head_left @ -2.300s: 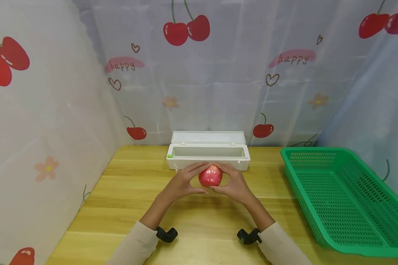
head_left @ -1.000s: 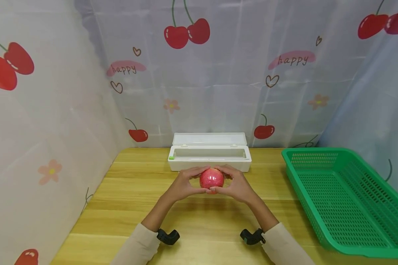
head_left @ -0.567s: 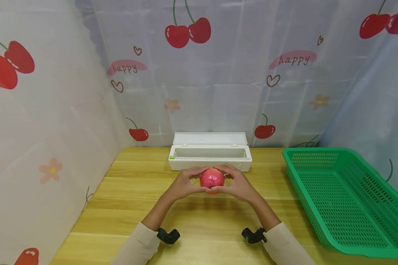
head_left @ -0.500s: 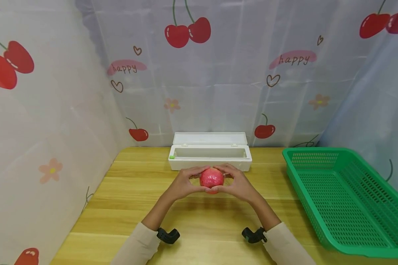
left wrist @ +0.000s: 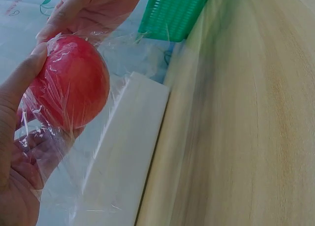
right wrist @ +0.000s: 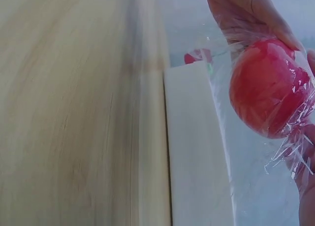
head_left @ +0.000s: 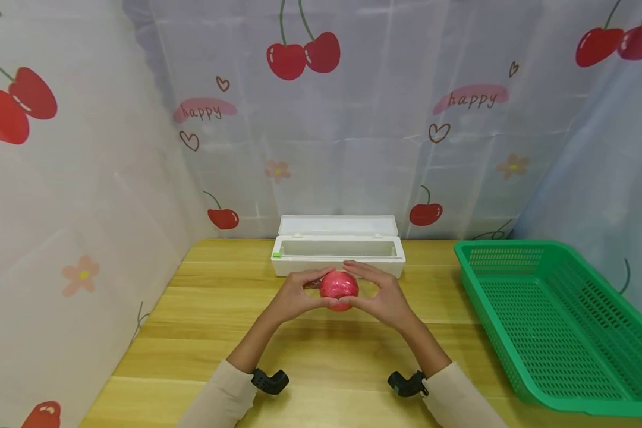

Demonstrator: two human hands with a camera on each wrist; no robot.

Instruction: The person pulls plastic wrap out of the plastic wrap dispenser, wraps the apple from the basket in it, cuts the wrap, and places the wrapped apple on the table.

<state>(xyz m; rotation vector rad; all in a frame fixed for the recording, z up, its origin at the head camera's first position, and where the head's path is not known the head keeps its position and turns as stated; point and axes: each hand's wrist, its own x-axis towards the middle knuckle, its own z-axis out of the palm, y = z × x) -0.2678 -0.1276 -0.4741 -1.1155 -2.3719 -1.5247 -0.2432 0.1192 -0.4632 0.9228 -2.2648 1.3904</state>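
Note:
A red apple [head_left: 339, 286] is held up between both hands over the table, with clear cling film [right wrist: 295, 154] around it. The left hand [head_left: 295, 297] grips it, thumb on the near side and fingertips at the top. In the left wrist view, loose film hangs in creases over the left fingers. On the other side, the right hand [head_left: 384, 297] keeps its thumb on the apple's near side, while its longer fingers reach over the top. Film bunches at the right fingers in the right wrist view. Behind the hands stands a long white box [head_left: 321, 267], its lid tipped back.
A large green basket [head_left: 556, 333] with slotted sides stands at the right of the wooden table [head_left: 182, 333]. A curtain [head_left: 353, 148] printed with cherries rises behind the box and on both sides. A small green piece [head_left: 276, 255] sits on the box's left front corner.
The left thumb has come in against the apple. Lately the apple has shifted slightly left, and the right fingers have lifted a little and straightened over its top.

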